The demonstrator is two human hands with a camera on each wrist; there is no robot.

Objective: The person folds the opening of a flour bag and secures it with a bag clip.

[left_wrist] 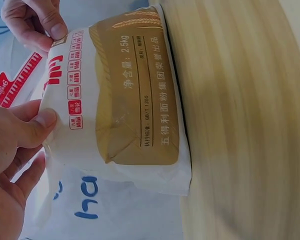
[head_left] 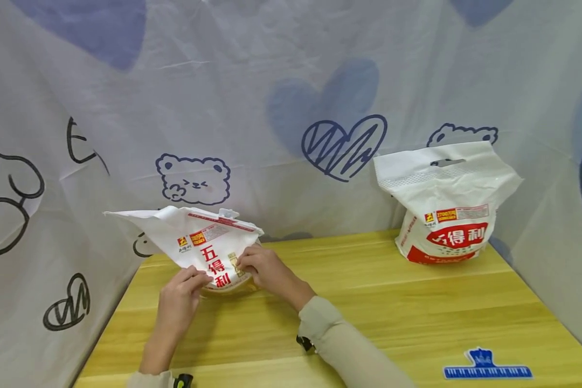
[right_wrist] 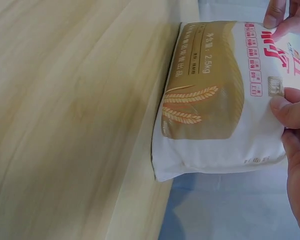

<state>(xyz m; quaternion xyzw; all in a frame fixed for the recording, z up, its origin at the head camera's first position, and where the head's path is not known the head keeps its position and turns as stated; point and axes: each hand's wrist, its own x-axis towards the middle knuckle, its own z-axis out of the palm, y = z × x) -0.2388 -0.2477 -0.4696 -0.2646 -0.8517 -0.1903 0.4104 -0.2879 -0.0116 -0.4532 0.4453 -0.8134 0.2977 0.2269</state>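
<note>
A white flour bag [head_left: 167, 229] with red lettering stands at the left back of the table, its top leaning toward the left. A red clip [head_left: 220, 222] with piano-key marks and a crown-shaped grip lies along the bag's upper edge. My left hand [head_left: 180, 295] pinches the bag's front at the lower left, thumb against the plastic. On the other side of the lettering, my right hand [head_left: 272, 272] pinches the front between thumb and fingers. In the left wrist view the bag's brown lower panel [left_wrist: 135, 95] shows, marked 2.5kg.
A second white flour bag [head_left: 446, 215] with a handle slot stands upright at the back right. Near the front right lies a blue crown-topped clip [head_left: 487, 372]. A printed curtain [head_left: 252, 97] rises behind and beside the wooden table [head_left: 368, 291].
</note>
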